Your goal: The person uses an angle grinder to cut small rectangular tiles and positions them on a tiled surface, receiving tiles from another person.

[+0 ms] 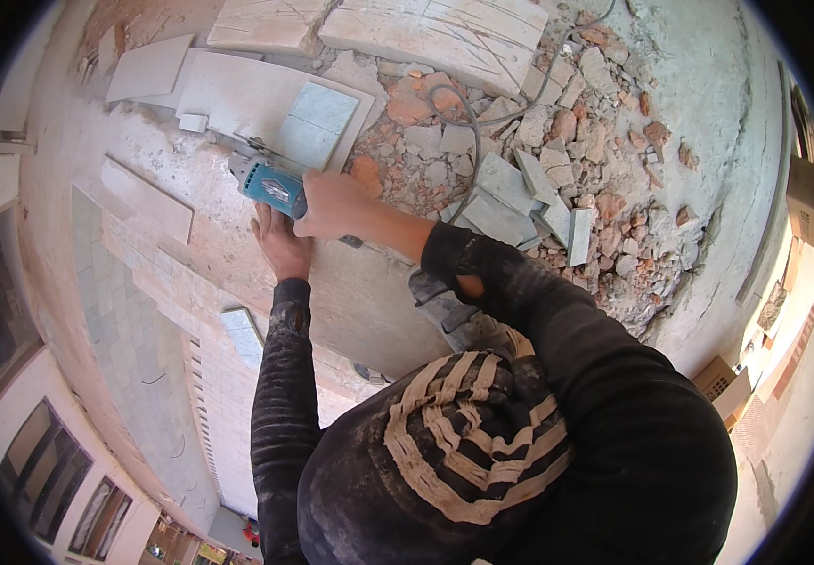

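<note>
My right hand (332,205) is closed round the rear of a teal angle grinder (273,186). The grinder's grey head and disc lie at the near edge of a large pale tile (237,94). On that tile rests a smaller blue-grey tile piece (320,111) with a line across it. Just below the grinder is my left hand (284,247), its visible fingers stretched out against the dusty concrete; the tool hides some fingertips. A small white block (193,122) sits left of the grinder head.
Broken brick and concrete rubble (605,141) covers the right side, with stacked tile offcuts (511,198) at its edge. A grey cable (476,141) loops across it. Thick scored slabs (435,38) lie at the back. Left, a pale strip (148,198) and a drop to tiled paving (134,320).
</note>
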A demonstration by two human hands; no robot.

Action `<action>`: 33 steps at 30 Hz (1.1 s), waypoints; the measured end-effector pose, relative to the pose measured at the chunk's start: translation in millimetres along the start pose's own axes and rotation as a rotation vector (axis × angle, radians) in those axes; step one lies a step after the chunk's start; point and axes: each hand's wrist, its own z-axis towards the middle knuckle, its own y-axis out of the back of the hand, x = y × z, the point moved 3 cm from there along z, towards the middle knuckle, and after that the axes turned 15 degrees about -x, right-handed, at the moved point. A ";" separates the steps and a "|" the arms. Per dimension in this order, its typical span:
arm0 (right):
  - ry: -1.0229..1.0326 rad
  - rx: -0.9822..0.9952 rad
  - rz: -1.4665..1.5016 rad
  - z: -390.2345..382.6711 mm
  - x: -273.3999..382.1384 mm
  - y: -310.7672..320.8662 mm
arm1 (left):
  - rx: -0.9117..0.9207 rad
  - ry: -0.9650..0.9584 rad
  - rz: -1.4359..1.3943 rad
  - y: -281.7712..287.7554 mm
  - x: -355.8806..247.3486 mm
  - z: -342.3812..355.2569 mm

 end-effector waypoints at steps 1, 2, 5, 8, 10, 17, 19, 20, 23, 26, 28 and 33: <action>-0.001 -0.002 0.002 2.0 0.1 -1.7 | -0.003 0.002 0.003 0.4 0.1 0.2; -0.002 -0.004 0.004 3.8 0.2 -3.2 | -0.010 0.000 0.002 0.1 0.7 0.2; 0.001 -0.012 0.005 7.3 0.6 -5.4 | -0.023 -0.004 0.004 -1.3 2.6 -0.2; -0.005 -0.005 0.003 9.4 2.7 -5.2 | -0.028 0.001 0.008 -2.0 4.5 -1.3; -0.009 -0.002 0.001 10.3 2.6 -5.5 | -0.038 0.005 0.001 -3.0 4.3 -1.6; -0.010 -0.007 0.010 11.1 0.6 -7.5 | -0.032 0.012 0.013 -2.7 4.5 -0.9; -0.011 -0.007 0.011 11.0 -1.6 -7.9 | -0.029 0.007 0.017 -2.5 2.3 -0.4; -0.008 -0.007 0.008 10.9 -1.6 -8.0 | -0.029 0.001 0.023 -2.7 3.1 -0.6; -0.006 0.004 0.005 10.7 -3.3 -9.1 | -0.032 -0.013 0.035 -3.3 5.1 -1.0; -0.003 0.001 0.003 9.0 -4.4 -9.6 | -0.039 -0.017 0.038 -3.0 5.1 -1.0; -0.007 0.003 0.003 8.6 -4.2 -9.3 | -0.038 -0.016 0.036 -1.9 3.7 -1.0; -0.024 0.024 0.004 8.5 -2.2 -5.0 | -0.027 -0.004 0.039 -1.0 1.6 0.0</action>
